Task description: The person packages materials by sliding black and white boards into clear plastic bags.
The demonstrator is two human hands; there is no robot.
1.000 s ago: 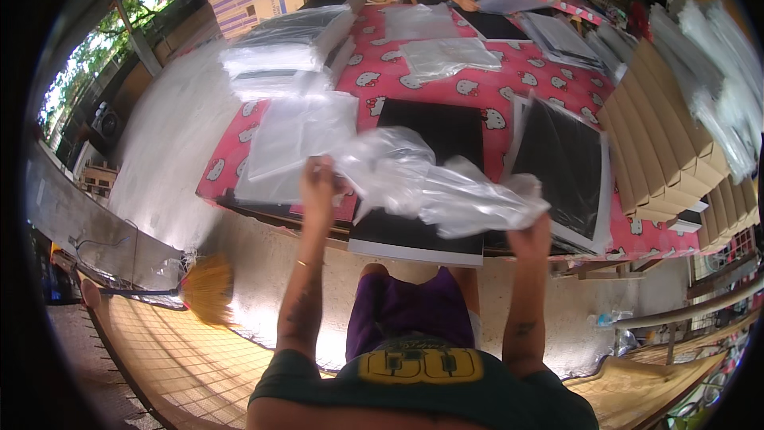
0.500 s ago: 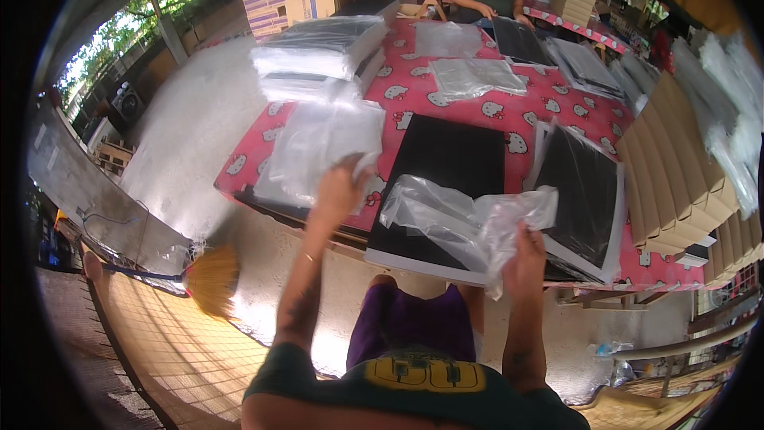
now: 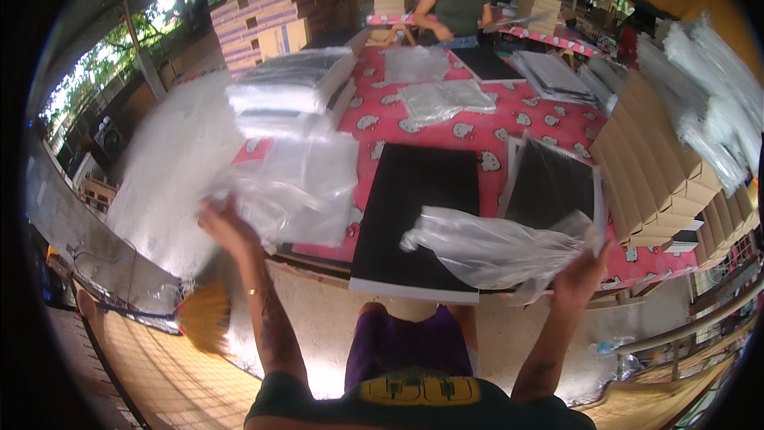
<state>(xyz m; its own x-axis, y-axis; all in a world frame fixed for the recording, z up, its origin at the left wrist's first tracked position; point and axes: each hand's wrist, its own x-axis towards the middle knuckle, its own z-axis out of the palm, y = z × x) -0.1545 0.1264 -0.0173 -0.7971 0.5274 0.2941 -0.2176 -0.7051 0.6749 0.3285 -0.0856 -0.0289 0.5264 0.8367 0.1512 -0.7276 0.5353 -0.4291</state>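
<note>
My right hand (image 3: 579, 277) is closed around the bunched end of a clear plastic bag (image 3: 497, 245), which stretches left over a black sheet (image 3: 422, 191). That sheet lies on a white one at the table's near edge. At the left front corner, my left hand (image 3: 229, 227) grips the lifted edge of another clear plastic bag (image 3: 267, 201); its fingers are slightly blurred. Beneath it, more flat clear bags (image 3: 326, 183) are spread on the table. Right of the black sheet lies a plastic-wrapped black sheet (image 3: 555, 187), partly behind the bag in my right hand.
A pink patterned cloth covers the table (image 3: 414, 131). Wrapped packs (image 3: 290, 87) are stacked at the back left. Folded cardboard (image 3: 652, 163) and plastic bundles (image 3: 708, 87) stand at the right. Across the table is a person (image 3: 454, 4). A broom (image 3: 203, 317) is at the lower left.
My left hand has moved left, drawing the plastic bag's edge with it. My right hand has moved right, stretching the bunched bag. The person opposite now holds up a sheet.
</note>
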